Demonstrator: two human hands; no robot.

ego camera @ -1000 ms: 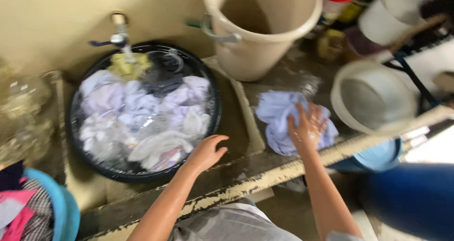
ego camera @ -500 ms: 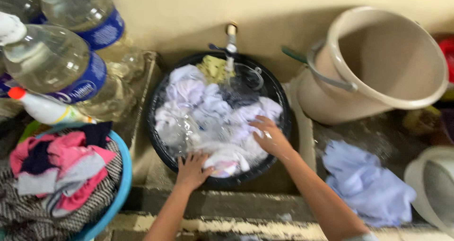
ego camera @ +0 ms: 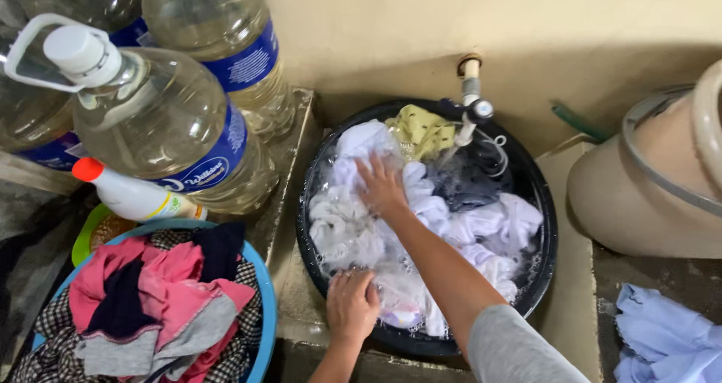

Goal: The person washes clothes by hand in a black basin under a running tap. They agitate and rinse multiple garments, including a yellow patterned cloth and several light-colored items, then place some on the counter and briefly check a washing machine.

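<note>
A round black basin (ego camera: 543, 225) holds soapy water and several white clothes (ego camera: 492, 221), with a yellow cloth (ego camera: 421, 131) and a dark cloth (ego camera: 470, 184) at its far side under a tap (ego camera: 472, 101). My right hand (ego camera: 380, 184) reaches across the basin, its fingers spread flat on the white clothes at the far left. At the near rim, my left hand (ego camera: 350, 304) has its fingers curled over the basin's edge, beside wet white cloth.
A blue tub (ego camera: 267, 308) of pink, dark and checked clothes stands at the lower left. Behind it stand large water bottles (ego camera: 158, 120) and a white bottle with an orange cap (ego camera: 128, 195). A beige bucket (ego camera: 647, 195) and a light blue cloth (ego camera: 662, 338) are on the right.
My right hand has moved from the basin's right middle across to its far left clothes. My left hand stays at the near rim. The view has drawn closer and shifted left.
</note>
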